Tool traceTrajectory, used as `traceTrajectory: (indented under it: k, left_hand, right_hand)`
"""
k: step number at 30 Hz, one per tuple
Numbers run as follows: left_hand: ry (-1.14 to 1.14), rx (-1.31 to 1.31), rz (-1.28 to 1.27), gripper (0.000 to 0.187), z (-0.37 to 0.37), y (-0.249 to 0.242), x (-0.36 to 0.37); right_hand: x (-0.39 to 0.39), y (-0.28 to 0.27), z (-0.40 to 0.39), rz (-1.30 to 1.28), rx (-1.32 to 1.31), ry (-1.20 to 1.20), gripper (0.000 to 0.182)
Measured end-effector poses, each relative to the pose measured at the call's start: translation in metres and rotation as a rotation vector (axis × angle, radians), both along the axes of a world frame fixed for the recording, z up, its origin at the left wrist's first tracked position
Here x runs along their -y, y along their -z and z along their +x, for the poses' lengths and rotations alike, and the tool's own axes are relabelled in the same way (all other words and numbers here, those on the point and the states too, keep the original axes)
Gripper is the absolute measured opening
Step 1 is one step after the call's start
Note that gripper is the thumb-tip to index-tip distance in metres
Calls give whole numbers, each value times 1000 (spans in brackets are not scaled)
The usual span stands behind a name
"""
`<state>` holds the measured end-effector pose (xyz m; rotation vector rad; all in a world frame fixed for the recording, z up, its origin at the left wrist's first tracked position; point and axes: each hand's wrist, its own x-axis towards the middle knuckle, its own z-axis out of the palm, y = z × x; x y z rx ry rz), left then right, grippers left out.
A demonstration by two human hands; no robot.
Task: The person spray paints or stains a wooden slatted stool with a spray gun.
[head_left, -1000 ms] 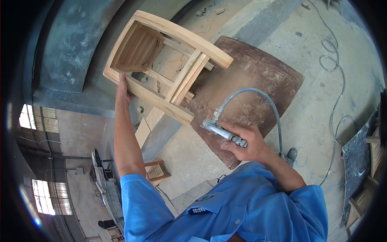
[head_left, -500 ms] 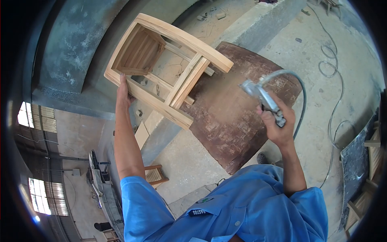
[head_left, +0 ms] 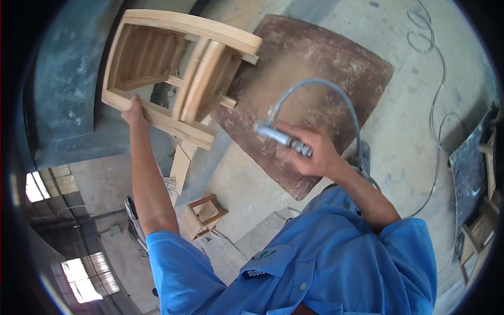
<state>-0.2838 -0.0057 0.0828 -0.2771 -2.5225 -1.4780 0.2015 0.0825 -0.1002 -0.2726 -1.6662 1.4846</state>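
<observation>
The left hand holds the near edge of a pale, unpainted wooden chair frame, most of its fingers hidden from view. The frame tilts at the left side of a worn reddish-brown square board. The right hand's fingers wrap around a silver metal spray gun with a looping blue-grey hose, apart from the frame.

Hands: two, left hand and right hand. Spray gun: one. Hose on the gun: one. Large wooden frame: one. Small stool: one. Brown mat: one. Blue shirt: one. Bright windows: two. Dark board: one. Wooden pieces, right edge: several, exact count unclear.
</observation>
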Motion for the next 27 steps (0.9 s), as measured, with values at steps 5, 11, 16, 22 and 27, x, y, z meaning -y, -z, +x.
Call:
traceTrajectory:
  k: [5, 11, 16, 22, 27]
  left_hand:
    - [42, 29, -4, 77, -42, -17, 2]
    - [8, 126, -61, 78, -72, -30, -8]
    - [11, 150, -86, 71, -96, -37, -7]
    - [5, 138, -89, 65, -91, -38, -11]
    - [-3, 112, -63, 62, -82, -34, -14]
  right_hand:
    - [-23, 28, -5, -178, -19, 114, 55]
    - [-39, 48, -24, -72, -187, 179, 56]
    - [-52, 40, -51, -65, -203, 224, 58]
    - [-41, 37, -66, -63, -186, 131, 59]
    - [-15, 36, -62, -69, -189, -64, 65]
